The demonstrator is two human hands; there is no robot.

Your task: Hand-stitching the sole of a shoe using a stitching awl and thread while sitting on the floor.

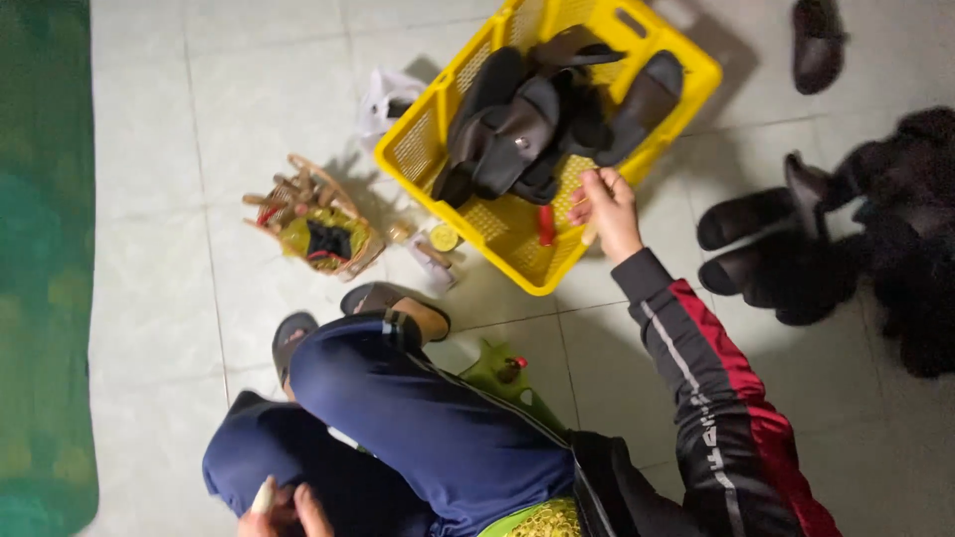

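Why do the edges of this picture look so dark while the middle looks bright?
In the head view, light falls brightest on the pale floor tiles and the yellow basket, which throws a soft shadow beside it; the corners dim off, so the dark heap at the side loses detail; the right hand on the basket rim looks slightly soft, the left hand is cut by the frame edge.

Yellow crate [428, 139]: hard moulded plastic w/ perforated mesh walls, slight sheen; dark sandals [517, 129] in it look like matt rubber or leather, can't tell which; small basket [348, 261]: woven cane, rough, w/ wooden pegs; floor tiles [199, 119]: glazed, smooth, glossy; right hand [609, 211] sleeve: slick synthetic cloth, red stripe; trousers [428, 428]: soft matt blue fabric; left hand [284, 512] holds sth pale, material unclear.
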